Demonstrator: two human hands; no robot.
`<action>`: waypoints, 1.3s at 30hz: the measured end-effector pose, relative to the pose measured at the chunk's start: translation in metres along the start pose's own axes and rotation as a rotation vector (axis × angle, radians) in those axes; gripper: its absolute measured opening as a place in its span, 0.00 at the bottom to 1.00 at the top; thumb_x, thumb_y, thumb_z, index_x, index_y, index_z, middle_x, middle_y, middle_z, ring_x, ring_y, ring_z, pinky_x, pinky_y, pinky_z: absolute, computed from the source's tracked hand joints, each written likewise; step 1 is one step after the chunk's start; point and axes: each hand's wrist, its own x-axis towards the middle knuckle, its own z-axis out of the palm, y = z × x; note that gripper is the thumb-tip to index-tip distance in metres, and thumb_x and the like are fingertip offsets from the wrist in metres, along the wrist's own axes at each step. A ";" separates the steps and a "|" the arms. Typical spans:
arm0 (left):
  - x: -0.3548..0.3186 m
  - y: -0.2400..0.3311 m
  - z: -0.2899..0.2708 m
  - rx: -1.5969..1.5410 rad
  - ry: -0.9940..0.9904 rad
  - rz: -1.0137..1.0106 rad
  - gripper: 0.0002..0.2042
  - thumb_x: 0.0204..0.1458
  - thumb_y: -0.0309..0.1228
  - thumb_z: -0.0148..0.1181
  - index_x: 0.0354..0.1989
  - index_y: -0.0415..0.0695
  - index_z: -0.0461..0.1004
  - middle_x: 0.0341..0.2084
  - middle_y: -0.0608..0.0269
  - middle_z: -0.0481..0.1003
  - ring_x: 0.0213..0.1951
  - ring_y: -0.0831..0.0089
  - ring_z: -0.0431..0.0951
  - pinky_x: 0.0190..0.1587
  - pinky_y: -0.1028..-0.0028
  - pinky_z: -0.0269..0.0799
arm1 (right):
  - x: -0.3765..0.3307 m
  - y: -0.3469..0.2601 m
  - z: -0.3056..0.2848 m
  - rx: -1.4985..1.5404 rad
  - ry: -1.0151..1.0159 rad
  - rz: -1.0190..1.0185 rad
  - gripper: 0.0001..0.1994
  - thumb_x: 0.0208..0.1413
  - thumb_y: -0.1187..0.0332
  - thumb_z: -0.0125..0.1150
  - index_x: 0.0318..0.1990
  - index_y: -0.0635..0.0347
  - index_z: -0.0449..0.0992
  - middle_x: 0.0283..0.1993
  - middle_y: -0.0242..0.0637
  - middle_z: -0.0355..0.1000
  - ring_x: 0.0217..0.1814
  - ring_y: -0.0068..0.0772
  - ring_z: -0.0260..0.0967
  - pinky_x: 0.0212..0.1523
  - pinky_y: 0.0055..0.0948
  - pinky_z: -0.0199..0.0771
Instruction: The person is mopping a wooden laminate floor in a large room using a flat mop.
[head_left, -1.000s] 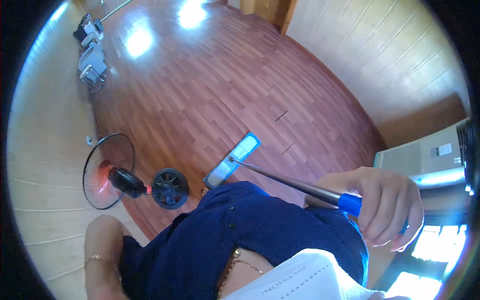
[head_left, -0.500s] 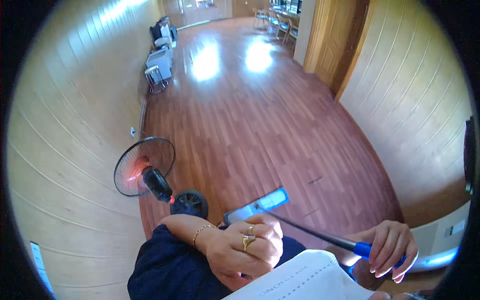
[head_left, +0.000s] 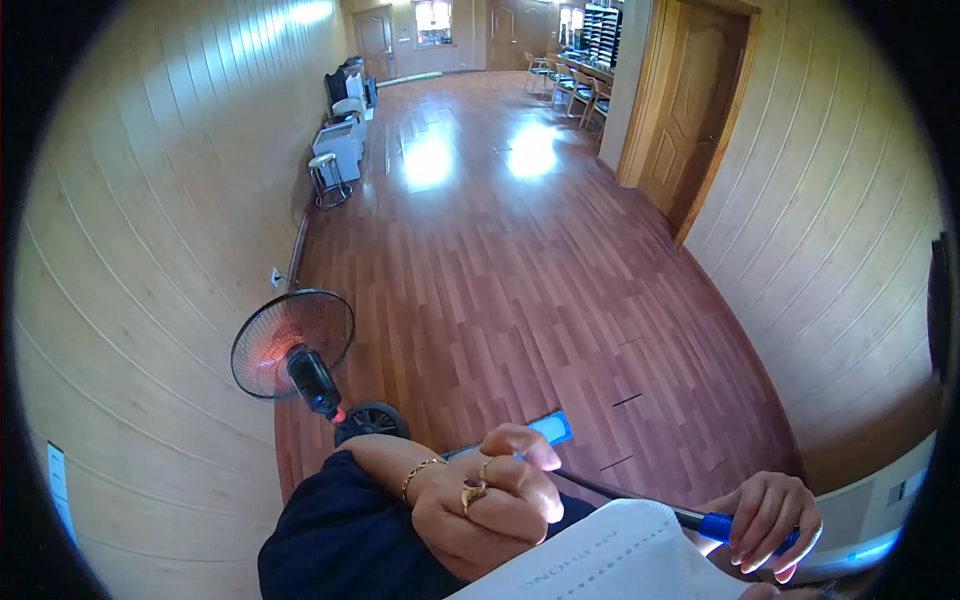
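My right hand (head_left: 768, 525) is wrapped around the blue grip (head_left: 716, 527) of a flat mop. Its dark pole (head_left: 600, 487) slants down left to a blue and white mop head (head_left: 551, 428) on the floor. My left hand (head_left: 485, 505), with gold rings and a bracelet, is curled closed in front of the pole and hides part of the mop head. The inside of that fist is out of sight. In the earlier frame the pole runs past the fist without being gripped by it. White folded fabric (head_left: 600, 555) covers part of the lower edge.
A standing fan (head_left: 293, 344) with a round black base (head_left: 372, 424) is at the left wall. Farther along are a stool (head_left: 328, 180) and a white cabinet (head_left: 341, 148). Chairs (head_left: 580, 92) line the far right, beyond a wooden door (head_left: 690, 115). A white appliance (head_left: 880, 510) is at lower right.
The view has tilted up, showing more of the far end of the room. The mop head has come nearer, now largely behind my left hand. My right hand keeps its grip.
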 end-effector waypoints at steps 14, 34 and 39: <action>0.016 0.009 -0.029 0.157 0.088 0.090 0.14 0.50 0.40 0.50 0.19 0.45 0.70 0.20 0.60 0.66 0.22 0.69 0.73 0.22 0.71 0.72 | -0.031 -0.080 -0.001 -0.083 0.006 0.364 0.11 0.50 0.65 0.68 0.35 0.58 0.72 0.26 0.45 0.76 0.27 0.35 0.77 0.28 0.35 0.80; -0.187 0.227 -0.116 -2.744 -1.446 0.916 0.10 0.39 0.36 0.60 0.20 0.41 0.72 0.17 0.49 0.72 0.23 0.51 0.74 0.26 0.58 0.65 | -0.051 -0.074 0.044 -0.169 0.303 0.024 0.14 0.46 0.66 0.70 0.19 0.53 0.68 0.12 0.27 0.66 0.13 0.18 0.65 0.15 0.19 0.71; -0.238 0.243 -0.097 -2.427 -1.352 0.547 0.07 0.34 0.32 0.59 0.14 0.46 0.67 0.13 0.54 0.69 0.23 0.49 0.72 0.25 0.55 0.64 | -0.077 -0.050 0.007 -0.097 0.108 0.177 0.12 0.44 0.66 0.71 0.22 0.56 0.70 0.15 0.31 0.67 0.15 0.24 0.66 0.19 0.25 0.72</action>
